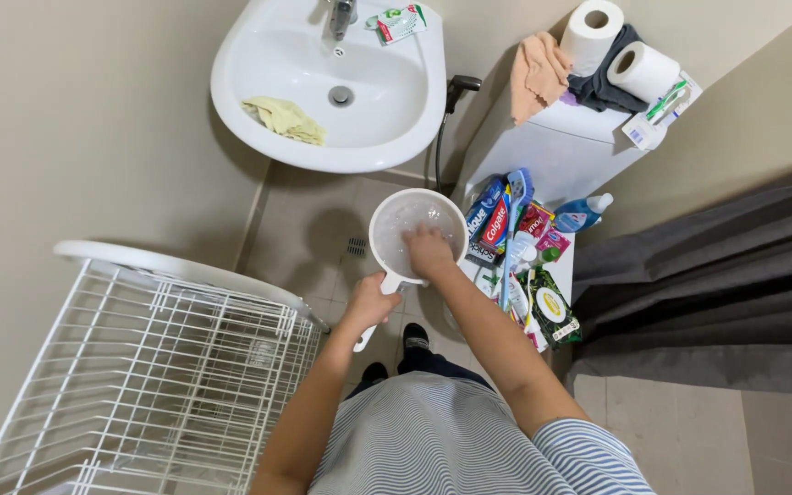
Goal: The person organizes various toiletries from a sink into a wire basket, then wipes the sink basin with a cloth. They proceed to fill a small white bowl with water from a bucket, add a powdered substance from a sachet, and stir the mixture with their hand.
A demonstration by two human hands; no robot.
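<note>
Left arm: extended forward and down from the striped shirt (451, 440), elbow slightly bent; left hand (370, 302) sat at the base of the dipper's handle.
Right arm: reached forward across the body, wrist bent downward; right hand (428, 252) was inside the bowl of the dipper.
Dipper: a white plastic water dipper (396, 229) was held in the air over the tiled floor (304, 229), below the sink and beside the toilet.
Dipper contents: interior looked wet or glossy (whether it held water could not be told).
Sink: white basin (258, 82) contained a crumpled yellow cloth (286, 121).
Toilet lid: carried a heap of toothpaste boxes and sachets (515, 247) and a blue bottle (582, 215).
Cistern top: two toilet paper rolls (616, 50), an orange cloth (538, 73).
Left fingers: wrapped and clamped around the handle.
Right fingers: curled together, tips pressed against the inner wall of the bowl; nothing seen held in them.
Nearby: white wire rack (148, 367) at lower left.
</note>
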